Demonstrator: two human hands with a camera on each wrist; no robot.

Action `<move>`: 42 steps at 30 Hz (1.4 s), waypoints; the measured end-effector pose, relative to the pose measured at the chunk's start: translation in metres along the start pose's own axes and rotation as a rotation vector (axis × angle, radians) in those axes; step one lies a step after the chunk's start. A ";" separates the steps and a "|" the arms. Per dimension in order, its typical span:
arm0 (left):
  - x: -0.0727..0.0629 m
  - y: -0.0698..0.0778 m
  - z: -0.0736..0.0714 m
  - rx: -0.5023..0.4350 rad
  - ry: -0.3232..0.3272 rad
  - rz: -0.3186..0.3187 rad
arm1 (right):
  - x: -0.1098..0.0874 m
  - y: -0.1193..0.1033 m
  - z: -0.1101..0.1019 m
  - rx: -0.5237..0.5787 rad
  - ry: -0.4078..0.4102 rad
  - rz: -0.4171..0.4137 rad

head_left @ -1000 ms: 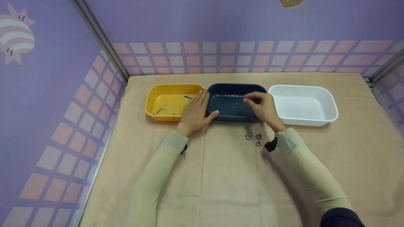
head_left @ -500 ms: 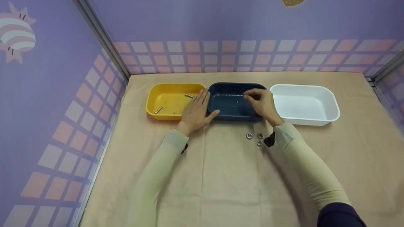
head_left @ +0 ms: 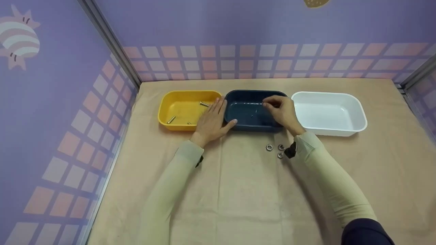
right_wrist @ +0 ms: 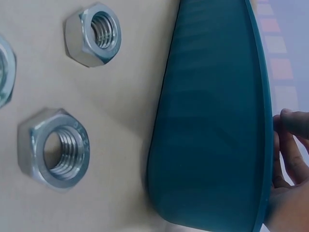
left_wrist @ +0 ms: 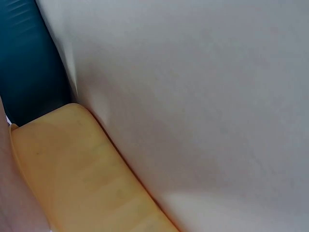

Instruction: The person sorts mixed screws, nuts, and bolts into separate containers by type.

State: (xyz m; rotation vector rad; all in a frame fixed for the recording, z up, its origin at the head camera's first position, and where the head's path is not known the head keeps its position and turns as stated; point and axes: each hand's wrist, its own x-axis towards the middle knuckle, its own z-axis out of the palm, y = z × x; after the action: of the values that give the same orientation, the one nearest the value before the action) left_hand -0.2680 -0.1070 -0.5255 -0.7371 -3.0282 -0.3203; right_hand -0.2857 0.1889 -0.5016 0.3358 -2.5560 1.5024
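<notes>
Purple walls (head_left: 218,25) printed with pink and white squares enclosed the table (head_left: 248,190), which was covered with a creased beige cloth. Along its far side three trays stood in a row: a yellow tray (head_left: 182,127) on the left, a dark blue tray (head_left: 253,128) just beside it in the middle, and a white tray (head_left: 330,132) on the right. In the yellow tray lay a metal screw (head_left: 171,119) near the left end and another screw (head_left: 204,104) close to the fingers of the person's left hand (head_left: 211,120). That hand's grip was released and flat, its straight fingers resting along the yellow tray's right end, its thumb stretched out over the near left corner of the dark blue tray. The right hand (head_left: 283,110) reached over the right end of the dark blue tray, fingers bent and brought near the thumb; whether this grip pinched anything could not be told. A tiny bright mark showed on the dark blue tray's floor, too small to identify. Three metal nuts (head_left: 269,147) lay on the cloth in front of that tray, grouped beside the right wrist, and the right wrist view showed their hexagonal sides and threaded holes.
</notes>
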 end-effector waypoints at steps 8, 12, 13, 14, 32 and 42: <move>0.000 0.001 0.000 0.005 -0.002 -0.002 | 0.001 0.001 -0.001 -0.008 0.017 -0.012; -0.001 0.001 0.000 0.003 0.006 0.000 | 0.001 0.000 -0.001 -0.010 0.015 -0.007; -0.001 0.001 0.000 0.002 0.006 0.001 | 0.001 0.000 -0.001 -0.010 0.014 -0.006; 0.000 0.001 0.000 0.001 0.007 0.003 | 0.001 0.000 -0.002 -0.010 0.014 -0.005; -0.001 0.001 0.001 -0.014 0.007 0.002 | -0.018 -0.007 -0.018 -0.039 0.029 -0.045; -0.001 0.001 0.000 0.088 0.027 0.011 | -0.036 -0.009 -0.046 -0.113 0.027 -0.167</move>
State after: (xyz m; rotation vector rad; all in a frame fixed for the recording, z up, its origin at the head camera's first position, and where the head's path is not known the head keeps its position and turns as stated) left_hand -0.2663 -0.1064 -0.5258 -0.7368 -2.9897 -0.1930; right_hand -0.2474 0.2288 -0.4808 0.4963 -2.5087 1.2905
